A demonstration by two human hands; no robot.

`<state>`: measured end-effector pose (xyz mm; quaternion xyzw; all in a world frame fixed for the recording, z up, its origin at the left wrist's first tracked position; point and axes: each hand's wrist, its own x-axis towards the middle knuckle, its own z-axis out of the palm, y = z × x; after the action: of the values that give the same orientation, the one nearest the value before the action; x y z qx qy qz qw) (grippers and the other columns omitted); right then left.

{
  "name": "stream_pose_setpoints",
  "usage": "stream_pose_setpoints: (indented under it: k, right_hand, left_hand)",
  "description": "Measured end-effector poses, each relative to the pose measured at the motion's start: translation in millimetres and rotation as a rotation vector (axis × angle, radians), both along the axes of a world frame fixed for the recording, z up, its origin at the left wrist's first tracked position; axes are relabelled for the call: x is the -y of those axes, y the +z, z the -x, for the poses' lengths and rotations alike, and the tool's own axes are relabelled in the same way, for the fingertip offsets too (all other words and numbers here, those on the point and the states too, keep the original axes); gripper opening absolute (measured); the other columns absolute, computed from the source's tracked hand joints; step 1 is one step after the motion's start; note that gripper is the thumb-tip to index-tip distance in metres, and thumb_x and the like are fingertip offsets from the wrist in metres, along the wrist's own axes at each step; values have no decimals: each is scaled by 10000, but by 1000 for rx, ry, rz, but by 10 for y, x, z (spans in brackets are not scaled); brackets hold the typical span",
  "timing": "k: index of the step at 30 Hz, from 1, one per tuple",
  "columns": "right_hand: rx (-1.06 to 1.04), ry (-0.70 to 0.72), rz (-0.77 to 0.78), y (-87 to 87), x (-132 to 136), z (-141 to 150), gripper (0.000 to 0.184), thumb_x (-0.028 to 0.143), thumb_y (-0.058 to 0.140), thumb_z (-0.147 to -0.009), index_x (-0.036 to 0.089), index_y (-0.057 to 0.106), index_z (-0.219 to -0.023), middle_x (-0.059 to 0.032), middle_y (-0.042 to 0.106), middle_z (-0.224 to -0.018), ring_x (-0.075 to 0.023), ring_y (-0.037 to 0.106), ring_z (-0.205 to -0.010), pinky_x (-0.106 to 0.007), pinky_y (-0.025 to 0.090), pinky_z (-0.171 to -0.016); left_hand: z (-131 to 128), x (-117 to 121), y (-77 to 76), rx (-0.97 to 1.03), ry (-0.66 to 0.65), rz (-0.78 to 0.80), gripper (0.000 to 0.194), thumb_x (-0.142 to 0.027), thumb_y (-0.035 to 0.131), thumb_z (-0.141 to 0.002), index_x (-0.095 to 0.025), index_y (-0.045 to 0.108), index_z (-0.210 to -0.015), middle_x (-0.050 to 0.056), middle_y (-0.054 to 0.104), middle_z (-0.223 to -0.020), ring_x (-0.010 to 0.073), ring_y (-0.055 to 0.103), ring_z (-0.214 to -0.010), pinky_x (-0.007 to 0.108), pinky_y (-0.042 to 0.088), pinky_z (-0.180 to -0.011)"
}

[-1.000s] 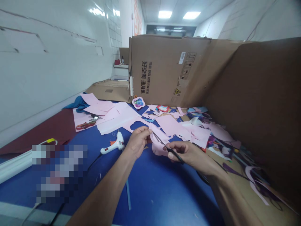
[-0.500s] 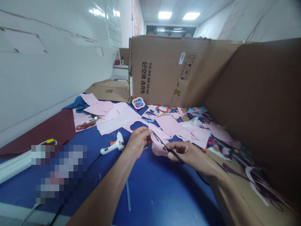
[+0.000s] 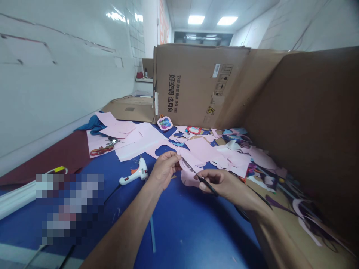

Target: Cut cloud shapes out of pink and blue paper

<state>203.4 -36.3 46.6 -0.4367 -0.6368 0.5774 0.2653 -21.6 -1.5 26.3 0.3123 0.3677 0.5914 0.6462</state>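
In the head view, one left hand (image 3: 165, 168) pinches one scalloped pink paper piece (image 3: 190, 178) over a blue table (image 3: 190, 235), one right hand (image 3: 220, 183) grips one pair of black-handled scissors (image 3: 207, 185) across it, and one white glue gun (image 3: 142, 170) lies leftward.

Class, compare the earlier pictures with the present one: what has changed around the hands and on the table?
Nothing has visibly been moved, taken up or let go; any shift of the scissor blades is too small to tell. The left hand still holds the pink paper, the right hand the scissors. The glue gun stays put.
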Motion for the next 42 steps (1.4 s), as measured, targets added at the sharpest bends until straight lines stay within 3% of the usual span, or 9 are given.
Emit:
stream_pose_setpoints:
  k: [6, 11, 14, 21, 35, 42]
  right_hand:
    - [-13, -23, 30, 31, 21, 9, 382, 428, 945, -741, 187, 791, -994, 45, 526, -766, -111, 373, -700, -267, 295, -662]
    - [-21, -46, 49, 81, 35, 39, 473, 520, 955, -701, 184, 794, -992, 19, 585, -781, -129, 430, -711, -278, 345, -674]
    - [-9, -38, 32, 95, 37, 45, 495, 576, 944, -701, 180, 797, -960, 21, 563, -756, -128, 415, -697, -278, 341, -656]
    - [-33, -31, 42, 73, 35, 26, 436, 477, 951, -722, 172, 801, -994, 30, 561, -764, -121, 407, -705, -275, 313, -664]
    - [-14, -44, 18, 124, 65, 52, 466, 546, 921, -735, 185, 801, -1003, 17, 581, -769, -130, 433, -701, -285, 358, -665]
    - [35, 7, -36, 46, 35, 28, 384, 464, 914, -782, 192, 798, -1028, 42, 512, -761, -124, 372, -704, -278, 284, -651]
  left_hand:
    - [4, -1, 1, -11, 7, 3, 335, -288, 932, -582, -194, 642, -720, 8, 708, -700, 138, 651, -618, 277, 550, -641]
    - [0, 5, 11, -14, 1, 0, 317, -287, 919, -595, -192, 638, -708, 18, 703, -703, 140, 652, -627, 281, 551, -654]
    - [-5, 5, 14, -7, -1, 2, 323, -284, 920, -586, -189, 636, -708, 20, 701, -705, 141, 654, -631, 287, 558, -663]
    - [-17, 10, 17, 28, 10, 28, 341, -266, 921, -566, -187, 622, -710, 8, 696, -701, 136, 656, -634, 280, 562, -655]
    - [-17, -1, -4, 70, -4, 43, 342, -244, 924, -582, -186, 616, -716, 10, 698, -705, 130, 652, -635, 271, 547, -655]
    - [-1, -9, -28, 13, 4, 22, 320, -266, 911, -591, -189, 628, -718, 12, 704, -711, 134, 654, -626, 276, 546, -653]
